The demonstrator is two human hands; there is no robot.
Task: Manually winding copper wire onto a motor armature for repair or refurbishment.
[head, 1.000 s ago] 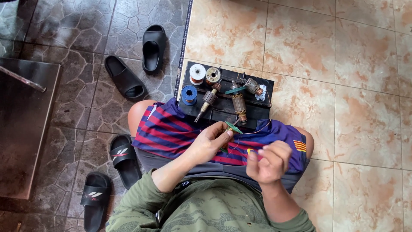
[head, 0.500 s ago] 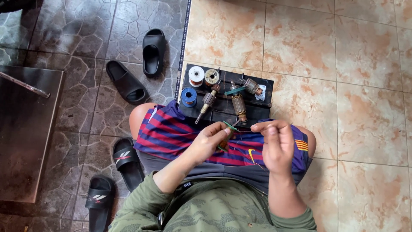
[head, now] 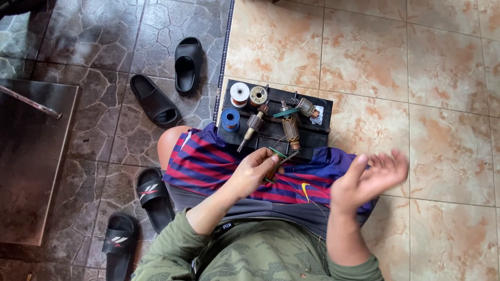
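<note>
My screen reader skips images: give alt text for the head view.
Left hand holds a small motor armature over a lap; right hand is raised, open and blurred. A black tray of wire spools and armatures lies on the tiled floor ahead.

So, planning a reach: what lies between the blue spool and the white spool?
Nothing; head view shows only bare black tray between the blue spool and white spool.

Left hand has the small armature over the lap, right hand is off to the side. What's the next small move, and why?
Probably bring the right hand back to the armature. The left hand alone grips it above the striped shorts, while the right hand hangs open, blurred and apart from it, holding nothing visible.
</note>
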